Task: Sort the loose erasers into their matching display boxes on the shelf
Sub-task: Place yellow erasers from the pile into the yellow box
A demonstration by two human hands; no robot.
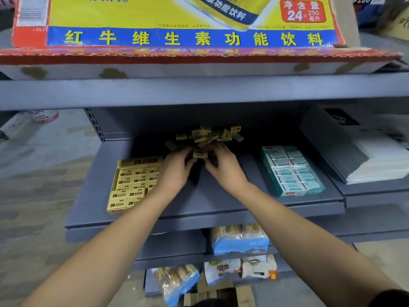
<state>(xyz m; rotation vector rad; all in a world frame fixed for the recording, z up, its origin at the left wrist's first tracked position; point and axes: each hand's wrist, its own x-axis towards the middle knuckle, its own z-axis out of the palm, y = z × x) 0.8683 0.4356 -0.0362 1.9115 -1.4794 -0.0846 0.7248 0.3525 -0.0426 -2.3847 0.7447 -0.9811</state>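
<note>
Gathering was the step I judged in hand — my left hand [177,166] and right hand [223,165] curled their fingers round erasers at the near edge of the loose pile [210,135] deep on the shelf [199,209] — next, carrying yellow ones to the yellow box [132,185].

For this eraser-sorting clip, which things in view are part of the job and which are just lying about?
Job: loose erasers; yellow display box; green display box; left hand; right hand.
Lying about: drink carton; snack packs; paper stack.
</note>
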